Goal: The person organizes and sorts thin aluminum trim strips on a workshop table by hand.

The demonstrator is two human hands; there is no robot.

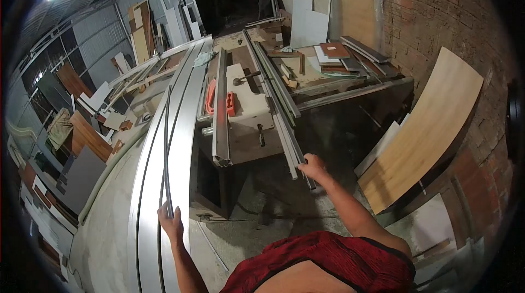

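Note:
My left hand [171, 223] is closed around the lower end of a thin dark strip [165, 153]. The strip stretches away from me above a long silver sliding table [183, 129] with dark grooves. My right hand [314, 167] is closed on the near end of a long metal profile [290, 142], at the edge of a bundle of similar rails. Part of the grip is hidden by the fingers. Between the hands, a separate aluminium rail [220, 112] lies on a pale work surface [249, 129].
Orange-red plastic pieces [230, 104] and a dark-headed tool [239, 81] lie near the rails. A curved wood panel [421, 134] leans at the brick wall on the right. Stacked boards [334, 51] sit at the back. Offcuts [90, 134] and a hose [112, 167] are on the left.

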